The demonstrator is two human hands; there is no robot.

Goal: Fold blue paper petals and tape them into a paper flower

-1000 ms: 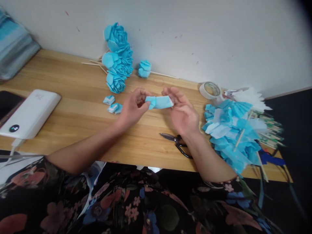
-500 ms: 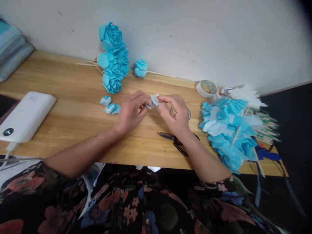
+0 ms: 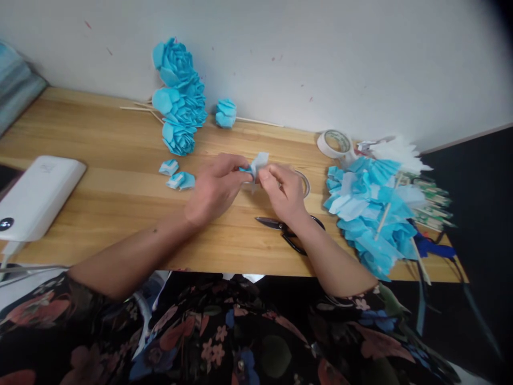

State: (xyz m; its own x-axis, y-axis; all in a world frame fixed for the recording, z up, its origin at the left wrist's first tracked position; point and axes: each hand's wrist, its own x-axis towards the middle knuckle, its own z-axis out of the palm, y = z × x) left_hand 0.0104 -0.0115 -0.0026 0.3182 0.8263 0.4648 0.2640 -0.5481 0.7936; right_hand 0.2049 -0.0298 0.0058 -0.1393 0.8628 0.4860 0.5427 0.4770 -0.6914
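Observation:
Both my hands meet over the middle of the wooden table and pinch one small piece of light blue paper. My left hand grips its left end with curled fingers. My right hand holds its right end between thumb and fingertips. The paper is bunched up between them and sticks up a little above my fingers. Black scissors lie shut on the table just below my right wrist.
Finished blue paper flowers on sticks lie at the back by the wall, one smaller flower beside them. Two small folded blue pieces lie left of my hands. A tape roll, a blue paper pile, a white power bank.
The blue paper was stretched out between my hands a second ago; now it is gathered into a small bunch and my hands have come close together.

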